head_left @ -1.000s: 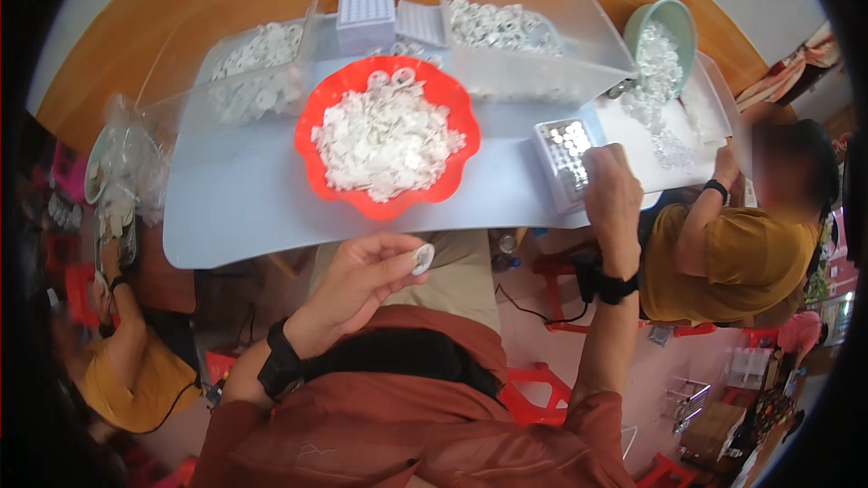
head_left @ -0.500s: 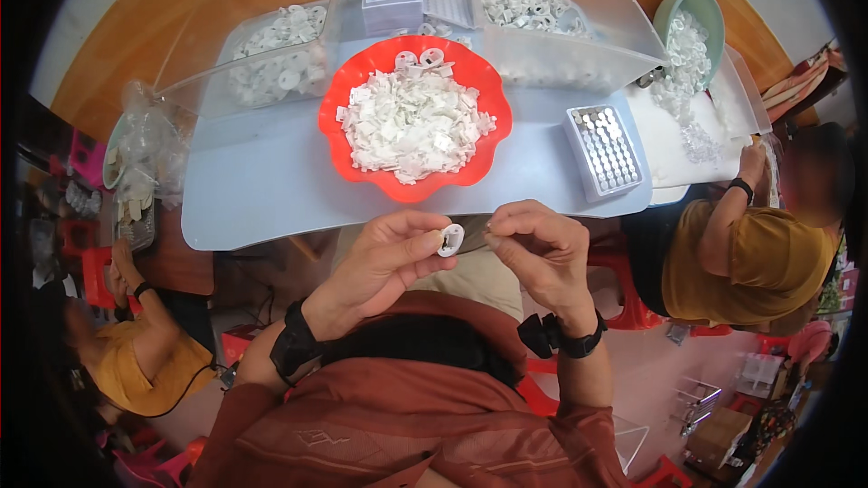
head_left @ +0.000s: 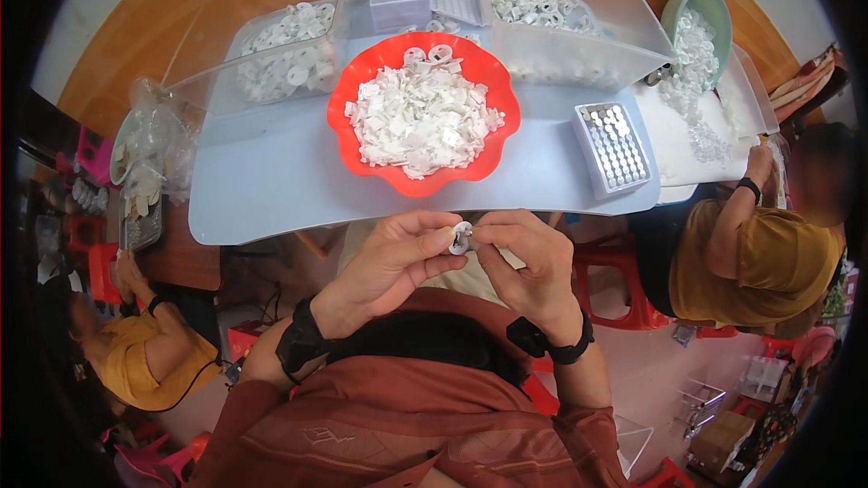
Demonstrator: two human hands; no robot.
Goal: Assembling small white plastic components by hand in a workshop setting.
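Just in front of the table edge, my left hand (head_left: 389, 262) pinches a small round white plastic housing (head_left: 462, 237) between thumb and fingers. My right hand (head_left: 533, 262) is closed in a pinch, its fingertips right at the housing's open face. Whatever sits between those right fingertips is too small and covered to name. Beyond both hands stands a red scalloped bowl (head_left: 340, 117) heaped with small white plastic pieces. To its right is a white tray (head_left: 588, 155) holding rows of silver discs that look like button cells.
Clear bins (head_left: 579, 68) of white parts line the back of the pale blue table (head_left: 271, 199). Stacked white trays (head_left: 400, 9) stand between them. A green bowl (head_left: 723, 32) tips out clear pieces at right. Two people in yellow tops (head_left: 759, 253) work at either side.
My right hand has moved left, bringing its pinched fingertips from beside the housing up against it. My left hand still holds the housing, now turned slightly.
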